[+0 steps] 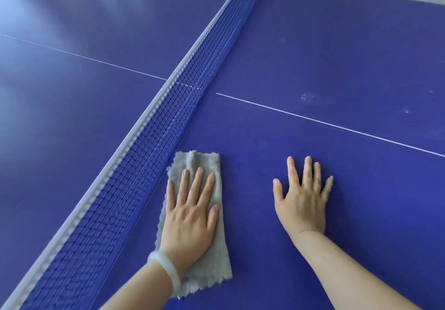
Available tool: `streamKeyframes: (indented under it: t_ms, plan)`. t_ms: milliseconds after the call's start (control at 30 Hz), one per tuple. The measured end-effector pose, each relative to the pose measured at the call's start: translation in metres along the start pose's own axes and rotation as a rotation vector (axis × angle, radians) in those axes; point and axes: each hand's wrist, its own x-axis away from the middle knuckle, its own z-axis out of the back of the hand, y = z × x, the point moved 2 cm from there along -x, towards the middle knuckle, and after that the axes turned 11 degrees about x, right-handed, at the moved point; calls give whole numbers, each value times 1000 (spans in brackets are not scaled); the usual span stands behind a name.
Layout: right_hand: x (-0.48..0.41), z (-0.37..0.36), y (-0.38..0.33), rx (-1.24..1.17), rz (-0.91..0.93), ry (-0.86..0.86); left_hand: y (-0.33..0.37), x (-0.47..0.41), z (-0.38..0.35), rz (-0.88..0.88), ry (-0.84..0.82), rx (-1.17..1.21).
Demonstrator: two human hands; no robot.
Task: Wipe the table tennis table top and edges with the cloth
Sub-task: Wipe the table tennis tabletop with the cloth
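Grey cloth [212,249] flat under left hand [190,218] fingers [201,184], beside net [149,141].

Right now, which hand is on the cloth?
The left hand: it presses flat on the grey cloth beside the net. The right hand lies flat on the bare table, apart from the cloth.

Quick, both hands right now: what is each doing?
Left hand: open, flat on the cloth, pressing it to the table top.
Right hand: open, flat on the bare table top, holding nothing.
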Motion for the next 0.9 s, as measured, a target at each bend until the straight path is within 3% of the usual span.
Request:
streamKeyframes:
  t_ms: [100,233,400,500,567,667,767,833,900]
  plan:
    - [2,4,-1,18,3,-22,28,73,-21,-94,-44,6]
    - [0,3,1,23,3,-34,16,7,-8,-235,-86,-69]
    - [0,2,-1,0,-6,12,0,-119,5,112,-11,-56]
    - [0,1,2,-8,-5,3,20,-113,-5,169,20,-36]
    - [1,3,1,-23,-9,-7,48,-71,-16,67,39,-16]
    - [0,5,2,-22,-7,-23,77,24,-36,-285,-55,-9]
    - [-1,5,1,-25,0,-28,46,51,-29,-543,-196,-81]
    - [0,5,1,-30,-5,-14,15,14,-11,-501,-180,-124]
    - [1,5,1,-28,-7,-2,-15,-38,12,-230,-53,-104]
